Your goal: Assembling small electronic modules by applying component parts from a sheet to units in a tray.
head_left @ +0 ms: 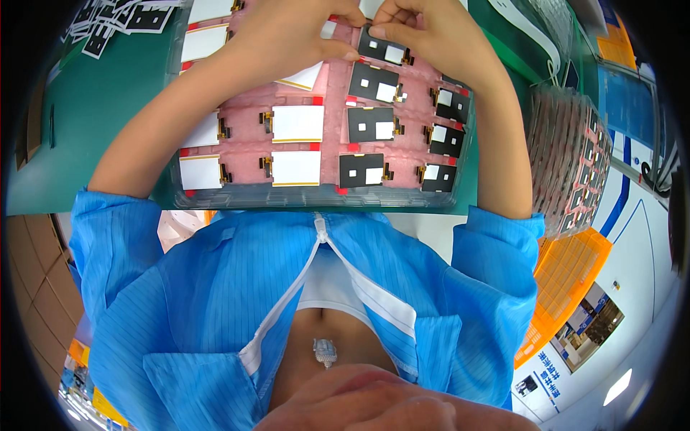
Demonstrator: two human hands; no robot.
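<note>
A clear plastic tray with a pink lining [330, 136] lies in front of me, holding rows of small flat display panels with short ribbon connectors. White-faced panels [298, 124] fill the left columns; black-faced panels [371, 125] with white squares fill the right ones. At the far end, my left hand [302, 32] rests beside one black-faced panel [382, 49], thumb and forefinger apart at its left side. My right hand [431, 36] bends over that panel's upper edge, thumb and fingertips pinched together. Whatever is between them is too small to make out.
Black cut-out pieces with white borders [147, 18] lie loose on the green table [100, 122] at the far left. A tall stack of filled clear trays [568, 165] stands at the right, next to an orange crate [568, 287]. A white strip [528, 29] curves at the back right.
</note>
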